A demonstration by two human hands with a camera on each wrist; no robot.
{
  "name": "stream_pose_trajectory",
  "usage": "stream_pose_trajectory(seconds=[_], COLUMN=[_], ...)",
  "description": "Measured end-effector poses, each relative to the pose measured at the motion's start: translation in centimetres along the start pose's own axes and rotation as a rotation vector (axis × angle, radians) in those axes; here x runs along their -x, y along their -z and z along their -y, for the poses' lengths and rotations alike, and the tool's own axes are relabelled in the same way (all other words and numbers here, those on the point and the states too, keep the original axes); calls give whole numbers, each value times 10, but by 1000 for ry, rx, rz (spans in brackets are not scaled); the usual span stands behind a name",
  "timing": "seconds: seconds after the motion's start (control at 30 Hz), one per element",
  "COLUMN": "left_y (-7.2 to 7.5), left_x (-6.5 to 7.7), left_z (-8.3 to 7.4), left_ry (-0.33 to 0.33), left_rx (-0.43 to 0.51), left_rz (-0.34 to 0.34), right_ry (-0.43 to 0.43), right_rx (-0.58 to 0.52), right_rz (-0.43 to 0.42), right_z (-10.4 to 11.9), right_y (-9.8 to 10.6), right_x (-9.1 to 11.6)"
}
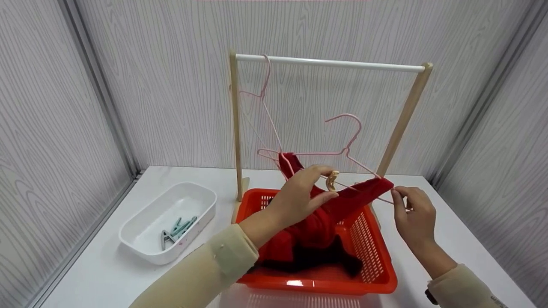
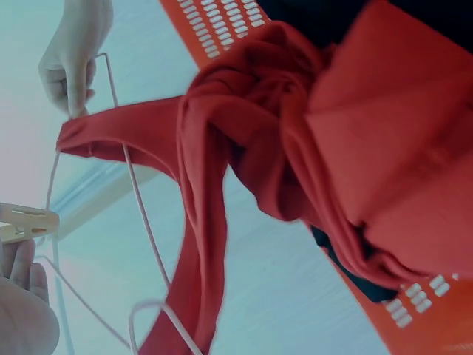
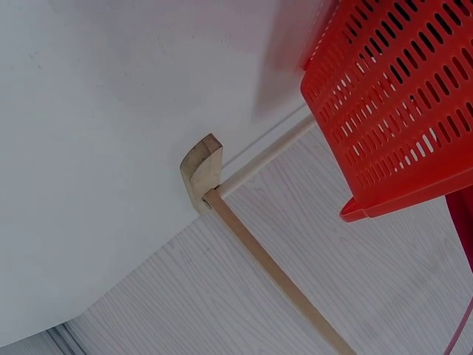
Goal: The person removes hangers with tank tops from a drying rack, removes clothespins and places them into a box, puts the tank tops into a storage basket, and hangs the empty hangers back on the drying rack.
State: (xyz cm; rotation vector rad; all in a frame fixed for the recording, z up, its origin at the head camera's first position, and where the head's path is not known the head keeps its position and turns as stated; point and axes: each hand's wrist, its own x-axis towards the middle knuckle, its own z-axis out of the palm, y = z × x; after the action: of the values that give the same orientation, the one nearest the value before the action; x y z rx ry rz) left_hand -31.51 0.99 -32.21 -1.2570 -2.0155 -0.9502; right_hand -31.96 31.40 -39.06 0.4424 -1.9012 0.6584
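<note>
My left hand (image 1: 295, 194) holds a yellowish clothespin (image 1: 332, 181) between thumb and fingers, close to a pink hanger (image 1: 319, 153). At the far side, my right hand (image 1: 417, 216) pinches a corner of the red garment (image 1: 359, 199) near the hanger's end. Two straps of the garment are looped over the hanger's arms; its lower part lies bunched in the red basket (image 1: 387, 273). In the left wrist view the clothespin (image 2: 29, 222) is beside the hanger wire, apart from the cloth (image 2: 222, 170). The right wrist view shows neither hand.
A second pink hanger (image 1: 267, 77) hooks over the white rail (image 1: 334, 63) of a wooden-legged rack. Left of the basket stands a white tub (image 1: 128, 231) with teal and grey clips (image 1: 184, 226). Dark cloth (image 1: 317, 256) lies in the basket.
</note>
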Motion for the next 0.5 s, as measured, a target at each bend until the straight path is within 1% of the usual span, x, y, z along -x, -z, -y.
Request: stream_pose_trajectory(seconds=[0.1, 0.23, 0.33, 0.5], left_y=[12, 32, 49, 79], left_x=[10, 24, 36, 59], left_z=[5, 13, 21, 34], left_ry=[15, 63, 109, 175], left_rx=[7, 18, 1, -78], left_rz=[-32, -75, -117, -188], right_ry=[-1, 1, 4, 10], right_rx=[-5, -9, -25, -53], right_rz=[-3, -9, -17, -20], right_z=[0, 1, 2, 2], right_y=[-1, 0, 0, 1], right_x=[0, 0, 0, -2])
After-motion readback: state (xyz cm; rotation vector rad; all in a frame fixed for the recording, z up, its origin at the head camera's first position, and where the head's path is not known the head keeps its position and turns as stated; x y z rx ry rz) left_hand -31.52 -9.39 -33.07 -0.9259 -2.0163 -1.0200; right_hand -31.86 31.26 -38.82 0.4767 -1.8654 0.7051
